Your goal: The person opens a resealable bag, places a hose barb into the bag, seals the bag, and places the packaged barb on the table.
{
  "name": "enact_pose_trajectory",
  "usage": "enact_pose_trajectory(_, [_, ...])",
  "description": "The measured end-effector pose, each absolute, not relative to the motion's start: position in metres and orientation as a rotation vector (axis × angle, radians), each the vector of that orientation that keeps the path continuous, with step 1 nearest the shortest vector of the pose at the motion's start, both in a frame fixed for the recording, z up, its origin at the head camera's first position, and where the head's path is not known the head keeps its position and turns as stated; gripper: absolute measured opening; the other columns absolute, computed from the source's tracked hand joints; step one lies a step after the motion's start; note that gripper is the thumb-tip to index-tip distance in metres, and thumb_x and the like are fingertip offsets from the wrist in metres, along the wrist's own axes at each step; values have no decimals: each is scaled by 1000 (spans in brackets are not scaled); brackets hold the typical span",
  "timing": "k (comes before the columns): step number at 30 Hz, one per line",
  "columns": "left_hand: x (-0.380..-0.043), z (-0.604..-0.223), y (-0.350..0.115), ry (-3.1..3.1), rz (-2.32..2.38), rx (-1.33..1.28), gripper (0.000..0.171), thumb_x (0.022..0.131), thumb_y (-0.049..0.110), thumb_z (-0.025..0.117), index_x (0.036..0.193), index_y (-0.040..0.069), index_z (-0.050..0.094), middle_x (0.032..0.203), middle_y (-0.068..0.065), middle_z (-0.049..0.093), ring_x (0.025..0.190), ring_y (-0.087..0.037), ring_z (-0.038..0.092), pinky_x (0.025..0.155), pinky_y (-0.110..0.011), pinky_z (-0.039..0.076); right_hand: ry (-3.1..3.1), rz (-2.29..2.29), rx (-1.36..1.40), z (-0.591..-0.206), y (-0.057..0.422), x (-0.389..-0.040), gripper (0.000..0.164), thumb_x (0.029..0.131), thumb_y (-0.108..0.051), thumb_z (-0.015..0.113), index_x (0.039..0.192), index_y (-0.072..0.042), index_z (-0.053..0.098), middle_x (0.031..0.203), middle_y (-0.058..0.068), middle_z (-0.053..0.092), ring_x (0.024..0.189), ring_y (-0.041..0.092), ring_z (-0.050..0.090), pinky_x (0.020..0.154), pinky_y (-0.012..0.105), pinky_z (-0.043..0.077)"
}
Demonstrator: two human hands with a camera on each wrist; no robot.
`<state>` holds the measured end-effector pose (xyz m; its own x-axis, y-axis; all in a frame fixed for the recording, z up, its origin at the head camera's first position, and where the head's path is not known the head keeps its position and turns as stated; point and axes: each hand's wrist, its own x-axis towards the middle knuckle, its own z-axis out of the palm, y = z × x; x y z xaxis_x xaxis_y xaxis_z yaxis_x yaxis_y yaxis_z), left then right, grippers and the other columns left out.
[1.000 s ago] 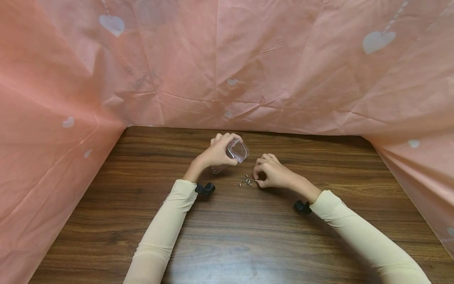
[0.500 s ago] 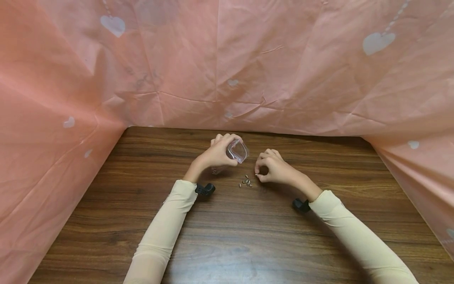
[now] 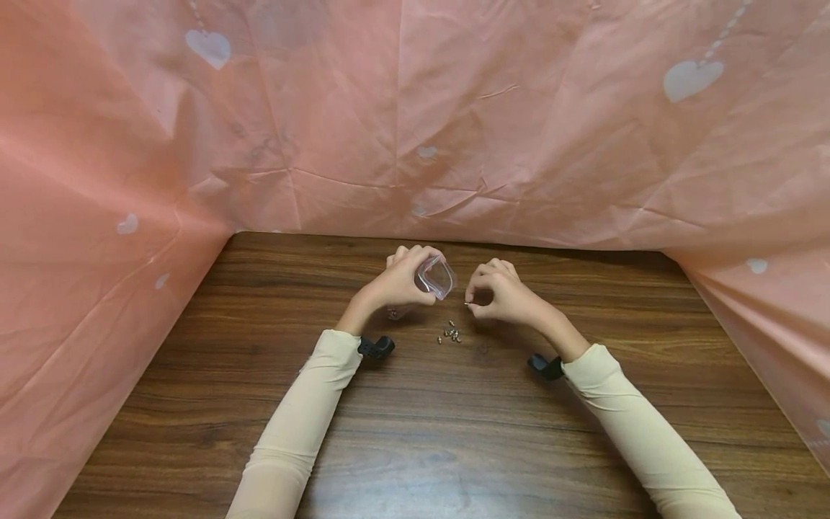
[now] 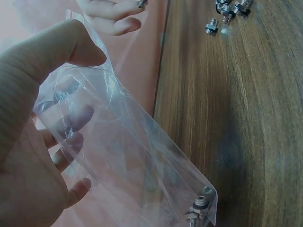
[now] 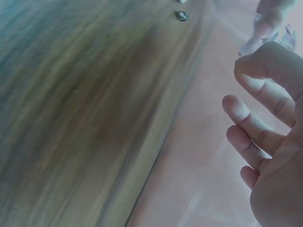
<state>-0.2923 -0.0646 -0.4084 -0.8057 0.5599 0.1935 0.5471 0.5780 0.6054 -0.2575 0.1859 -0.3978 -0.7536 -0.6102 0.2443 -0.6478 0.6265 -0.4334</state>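
My left hand (image 3: 393,285) grips a clear plastic zip bag (image 3: 444,282) near its mouth, which gapes toward the right. In the left wrist view, a few small metal fittings (image 4: 199,204) with dark rings lie in the bag's bottom corner. My right hand (image 3: 504,294) pinches one small metal fitting (image 4: 140,4) between thumb and index finger, just right of the bag's mouth and raised above the table. The right wrist view hides most of that fitting behind the fingertips. Between and below the hands, several loose metal fittings (image 3: 453,334) lie in a small pile.
The dark wood table (image 3: 415,418) runs back to a pink cloth (image 3: 350,144) with white hearts, hung behind it and at both sides. A black wrist camera strap (image 3: 376,348) sits on the left wrist, another strap (image 3: 546,367) on the right.
My right hand has lifted away from the pile and moved back, level with the bag's mouth, with the pinched fitting. My left hand and the bag have stayed nearly still.
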Motion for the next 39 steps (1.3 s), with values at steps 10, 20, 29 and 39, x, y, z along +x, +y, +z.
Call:
enact_pose_trajectory(10, [-292,-408,-64,2767,1063,975,70,69,19,86,132,22,56,122,-5,60,115,-28,42,102,-49,28,-2699,817,1047,-386,184,-262,12,78,-8,79,83,-15,72,95,5,67,94,25,47,96,55,28])
enact_pose_trajectory(20, [-293,-409,-64,2763,1057,977,71,70,19,86,133,21,56,125,-6,60,116,-28,41,102,-49,28,-2642,904,1018,-374,179,-265,10,78,-8,78,85,-13,72,99,7,68,97,26,48,97,51,27])
enact_pose_trajectory(29, [-292,-409,-62,2766,1063,990,70,70,20,87,133,21,56,126,-5,59,115,-28,41,102,-50,28,-2588,955,988,-367,173,-266,12,78,-6,79,86,-12,72,101,9,69,101,28,50,100,54,27])
enact_pose_trajectory(39, [-293,-410,-63,2768,1086,1006,70,70,18,89,132,20,57,127,-6,58,115,-29,41,99,-49,28,-2529,1001,986,-370,166,-264,12,79,-5,80,88,-10,73,102,11,68,101,29,50,106,59,25])
